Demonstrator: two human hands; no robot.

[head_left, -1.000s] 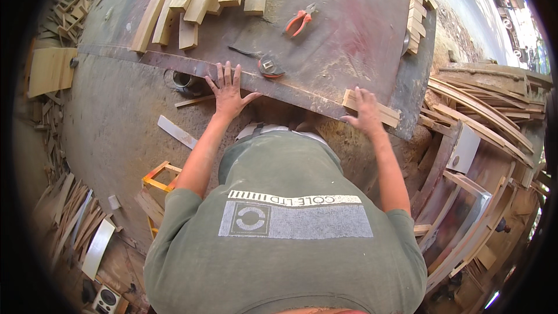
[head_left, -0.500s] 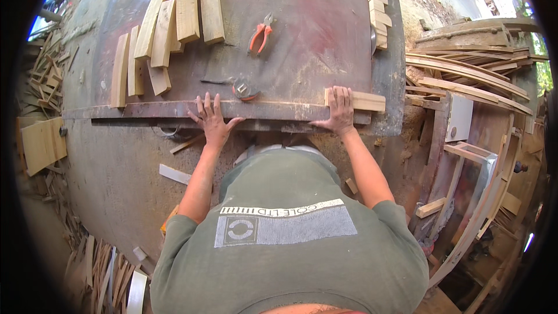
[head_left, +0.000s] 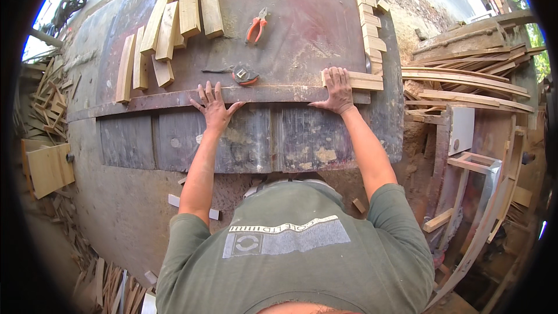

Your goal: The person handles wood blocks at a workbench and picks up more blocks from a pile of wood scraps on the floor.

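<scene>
Fingers of the left hand lie spread and flat on the long dark strip that runs along the near edge of the worktop, gripping nothing; fingers of the right hand lie flat too, closed together, pressing on the near end of a pale wooden slat that rests on the right end of that strip. Compared with a second ago the whole worktop sits further from the body and its near, dark front face is now in full view, so the person seems to have straightened up and stretched both arms out; both hands have kept their places on the strip and the slat, which suggests, as a judgement, that the pieces are being held down and lined up rather than moved.

Far left on the worktop lies a loose group of wooden blocks; along its far right edge runs a row of short blocks; orange-handled pliers lie in the middle, far from the hands; a tape measure sits just beyond the strip, between the two hands.
</scene>
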